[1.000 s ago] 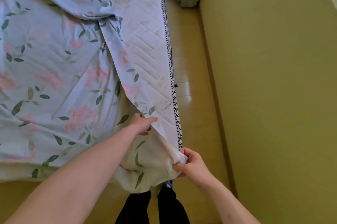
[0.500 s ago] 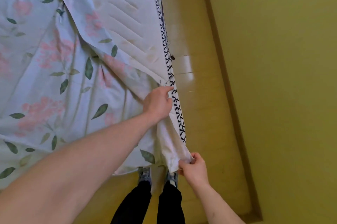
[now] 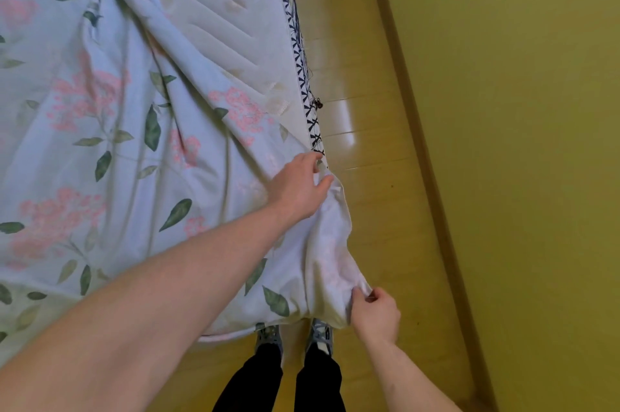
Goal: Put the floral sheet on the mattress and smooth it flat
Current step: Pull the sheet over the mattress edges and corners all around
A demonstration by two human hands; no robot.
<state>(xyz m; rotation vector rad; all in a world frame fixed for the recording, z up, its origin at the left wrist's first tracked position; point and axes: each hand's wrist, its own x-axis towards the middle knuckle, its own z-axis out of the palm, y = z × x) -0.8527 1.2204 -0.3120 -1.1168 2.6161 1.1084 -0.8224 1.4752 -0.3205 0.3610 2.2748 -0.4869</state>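
Observation:
The floral sheet (image 3: pixel 100 149), pale blue with pink flowers and green leaves, covers most of the mattress (image 3: pixel 221 39), whose white quilted top shows bare at the upper right beside a dark cross-stitched edge. My left hand (image 3: pixel 298 186) rests on the sheet at the mattress's right edge, fingers pinching the fabric there. My right hand (image 3: pixel 374 312) grips the sheet's near right corner, which hangs down over the mattress corner. A diagonal fold runs from the top toward my left hand.
A narrow strip of glossy wooden floor (image 3: pixel 369 149) lies between the mattress and a yellow-green wall (image 3: pixel 520 109) on the right. My legs and grey shoes (image 3: pixel 322 334) stand at the mattress's near corner.
My left hand slid the sheet's edge rightward to the mattress's stitched edge, covering more quilted surface. My right hand kept hold of the corner. The view tilted further down.

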